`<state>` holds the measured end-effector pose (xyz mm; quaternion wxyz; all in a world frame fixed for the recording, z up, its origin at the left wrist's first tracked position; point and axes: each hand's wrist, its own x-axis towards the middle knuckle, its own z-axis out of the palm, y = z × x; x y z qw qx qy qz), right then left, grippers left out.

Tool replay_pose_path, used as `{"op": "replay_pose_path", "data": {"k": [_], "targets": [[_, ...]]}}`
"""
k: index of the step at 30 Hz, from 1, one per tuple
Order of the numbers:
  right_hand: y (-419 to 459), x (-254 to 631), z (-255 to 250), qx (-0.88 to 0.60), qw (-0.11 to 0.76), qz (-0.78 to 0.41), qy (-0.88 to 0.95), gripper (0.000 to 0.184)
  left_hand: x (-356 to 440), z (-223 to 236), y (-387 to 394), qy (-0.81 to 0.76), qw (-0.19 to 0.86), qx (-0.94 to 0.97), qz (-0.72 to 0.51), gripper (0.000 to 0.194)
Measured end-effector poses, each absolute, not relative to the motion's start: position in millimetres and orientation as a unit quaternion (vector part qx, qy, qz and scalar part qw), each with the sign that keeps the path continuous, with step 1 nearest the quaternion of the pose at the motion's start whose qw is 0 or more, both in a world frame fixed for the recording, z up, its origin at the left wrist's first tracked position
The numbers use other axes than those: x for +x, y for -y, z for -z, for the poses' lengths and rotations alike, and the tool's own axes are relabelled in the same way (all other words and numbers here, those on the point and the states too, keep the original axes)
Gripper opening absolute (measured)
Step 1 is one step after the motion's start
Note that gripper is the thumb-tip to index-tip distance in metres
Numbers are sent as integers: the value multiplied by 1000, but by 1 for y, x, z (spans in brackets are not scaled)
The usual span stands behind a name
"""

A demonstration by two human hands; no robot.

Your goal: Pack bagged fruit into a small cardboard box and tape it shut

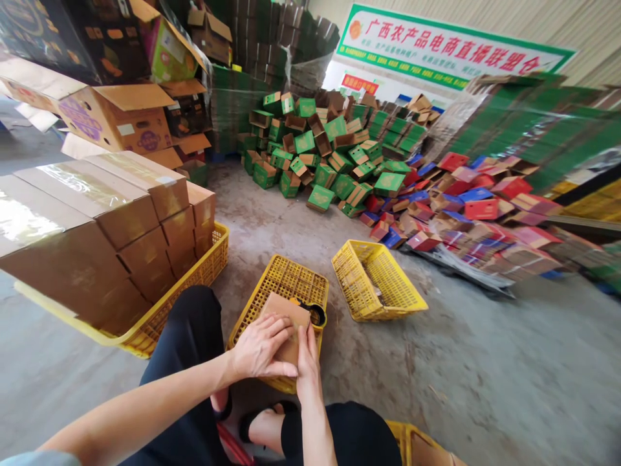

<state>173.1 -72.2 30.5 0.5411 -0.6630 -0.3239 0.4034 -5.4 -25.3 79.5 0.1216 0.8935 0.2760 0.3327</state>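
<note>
A small brown cardboard box (287, 309) rests on an upturned yellow plastic crate (286, 275) between my knees. My left hand (264, 346) lies over the top of the box, fingers across it and thumb along the near side. Pressed to the right side is my right hand (308, 359), its fingers straight and close together. Between them the two hands grip the box; its underside is hidden. Just behind its right corner lies a black and yellow tape dispenser (316, 315), partly covered by the box.
At left, a large yellow crate (220, 249) holds several taped cartons (140, 249). Another yellow crate (349, 285) stands at right on the concrete floor. Beyond are heaps of green boxes (320, 197) and red and blue boxes (480, 208). Printed cartons (121, 120) are stacked at upper left.
</note>
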Motion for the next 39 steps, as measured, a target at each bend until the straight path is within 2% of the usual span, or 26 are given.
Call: {"op": "replay_pose_path", "data": {"k": [6,15,20,34,39], "targets": [[91,159,-51,-673,522,-440,282,84,-3,-78,28,-296,106,893,-321,95],[107,144,-68,-568,603,-517,217,81,-4,-84,32,-315,100,899,-286,107],[109,145,-68,-556,618,-507,230,74,-6,-87,31,-291,104,910,-275,109],[76,165,-50,-710,489,-405,305,85,-11,-80,20,-254,137,914,-286,90],[53,168,-58,-697,515,-397,302,83,-15,-74,14,-222,145,912,-312,84]]}}
